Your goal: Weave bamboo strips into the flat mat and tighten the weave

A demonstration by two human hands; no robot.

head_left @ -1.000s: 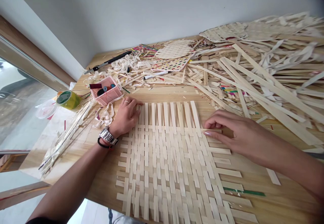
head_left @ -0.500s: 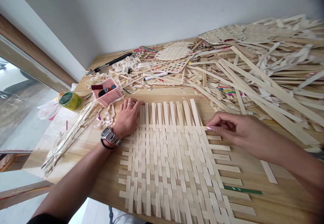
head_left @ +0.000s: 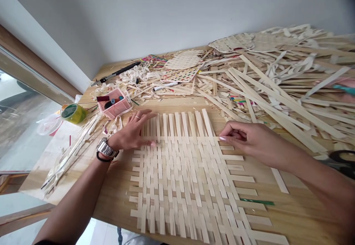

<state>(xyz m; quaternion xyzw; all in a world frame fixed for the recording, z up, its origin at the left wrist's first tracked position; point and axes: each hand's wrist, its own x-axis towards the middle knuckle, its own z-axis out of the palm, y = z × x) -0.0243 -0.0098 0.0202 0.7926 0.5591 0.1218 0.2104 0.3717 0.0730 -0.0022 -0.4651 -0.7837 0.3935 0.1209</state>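
Observation:
A woven mat (head_left: pixel 183 178) of pale flat wood strips lies on the table, its strip ends sticking out on all sides. At its far left corner my left hand (head_left: pixel 134 130) rests with thumb and fingers spread over the strips; a ring and a watch (head_left: pixel 107 148) are on that arm. Beyond the right edge, my right hand (head_left: pixel 237 136) pinches the end of a thin crosswise strip (head_left: pixel 215 139) that runs through the far rows. One green strip (head_left: pixel 257 202) pokes out of the mat's lower right side.
Loose strips (head_left: pixel 277 101) heap along the wall. A pink basket (head_left: pixel 118 108) with thread spools and a yellow tape roll (head_left: pixel 73 113) stand at left. Scissors (head_left: pixel 342 160) lie at far right. Another person's hand (head_left: pixel 348 86) shows at the right edge.
My left hand has opened its thumb and fingers apart over the mat's corner. My right hand keeps its pinch on the strip. The view has shifted right, bringing scissors and another hand into sight.

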